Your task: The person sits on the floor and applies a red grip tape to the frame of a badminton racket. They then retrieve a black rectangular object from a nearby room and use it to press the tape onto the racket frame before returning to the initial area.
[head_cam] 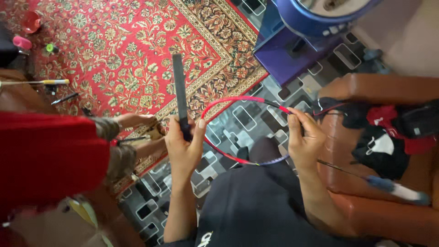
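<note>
- Red racket frame [238, 101], unstrung as far as can be seen, lies across the person's lap; it serves as the landmark below. Its shaft [343, 170] runs off to the right toward a blue-and-white handle [398, 188].
- Left hand [183, 144]: closed around the lower end of a flat black bar [179, 93], thumb up against the frame's left side. The bar stands upright, its top reaching well above the frame over the rug [119, 50].
- Right hand [305, 139]: fingers pinched on the frame's upper right rim, where red meets a dark section.
- Progress, judged from layout: frame is steadied in both hands and the bar is brought to its left edge; no strings show inside the hoop, so any work across it appears not yet done. Whether the bar touches the frame cannot be told.
- Left of the frame: a second person's hands [141, 130], in olive sleeves, busy with a small item too blurred to identify.
- Right of the frame: a brown seat [366, 210] bearing a heap of black and red cloth [388, 132].
- Above the frame: a blue stand [297, 41] on patterned tile.
- Far left of the frame, on the rug: a yellow-handled tool [50, 82], a pink item [22, 42].
</note>
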